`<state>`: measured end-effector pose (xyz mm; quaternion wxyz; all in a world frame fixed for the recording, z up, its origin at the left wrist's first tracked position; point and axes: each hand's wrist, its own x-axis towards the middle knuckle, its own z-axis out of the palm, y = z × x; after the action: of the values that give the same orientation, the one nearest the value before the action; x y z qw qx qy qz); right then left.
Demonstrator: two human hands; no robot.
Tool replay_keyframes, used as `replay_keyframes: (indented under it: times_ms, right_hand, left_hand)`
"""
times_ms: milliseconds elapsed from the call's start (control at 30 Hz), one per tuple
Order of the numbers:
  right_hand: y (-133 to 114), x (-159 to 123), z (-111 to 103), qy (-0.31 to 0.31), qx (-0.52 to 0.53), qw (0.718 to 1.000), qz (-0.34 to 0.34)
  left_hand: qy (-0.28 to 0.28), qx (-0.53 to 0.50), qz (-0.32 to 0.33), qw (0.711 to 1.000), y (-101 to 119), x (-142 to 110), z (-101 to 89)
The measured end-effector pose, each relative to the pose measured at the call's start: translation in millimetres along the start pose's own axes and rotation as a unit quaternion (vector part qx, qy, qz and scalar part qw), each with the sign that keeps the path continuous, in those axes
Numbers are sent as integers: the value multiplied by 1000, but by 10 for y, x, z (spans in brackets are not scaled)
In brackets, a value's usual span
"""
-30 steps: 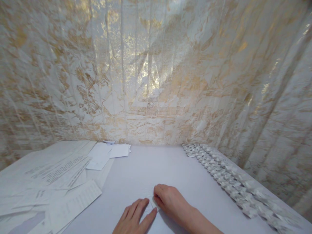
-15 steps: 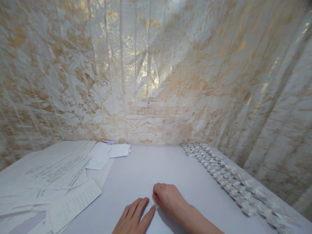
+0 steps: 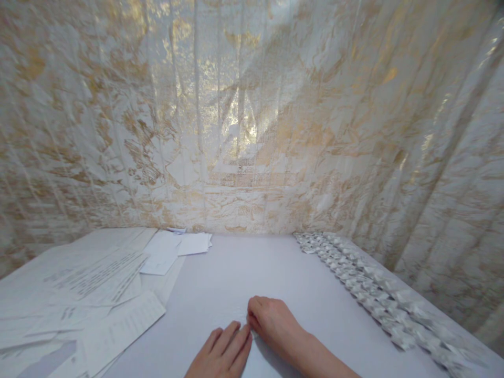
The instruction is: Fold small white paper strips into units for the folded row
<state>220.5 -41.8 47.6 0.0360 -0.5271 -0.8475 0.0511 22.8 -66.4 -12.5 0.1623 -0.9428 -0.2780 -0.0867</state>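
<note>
A small piece of white paper (image 3: 254,334) lies on the white tabletop, mostly covered by my hands. My left hand (image 3: 225,350) rests over its left side, fingers stretched out and lying flat. Against the paper's right side, my right hand (image 3: 273,321) is closed with its fingers curled in and pressed down. The fingertips of both hands almost meet at the paper. How far the paper is folded is hidden beneath them.
Printed sheets and strips of paper (image 3: 118,325) spread over the left of the table. Blank white slips (image 3: 193,243) lie at the back left. Rows of folded paper pieces (image 3: 366,289) run along the right edge. A gold-patterned curtain (image 3: 252,199) hangs behind.
My left thumb has drawn in against the fingers, and the left hand has shifted slightly right, closer to the right hand. My right hand stays in the same place.
</note>
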Motion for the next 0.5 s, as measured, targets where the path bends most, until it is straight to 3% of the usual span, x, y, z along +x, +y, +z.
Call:
replay_keyframes:
  times_ms: [133,300,500]
  right_hand:
    - [1,11,26,-1,9,1000,3]
    - [7,8,41,0,40,999,11]
    - [160,-106,0,12,135,991,-4]
  left_hand:
    - [12,-12,8,1000,-2,53,-64]
    - [-13,12,22,1000,1,120,-185]
    - [-13,25,31,999,-6,195,-293]
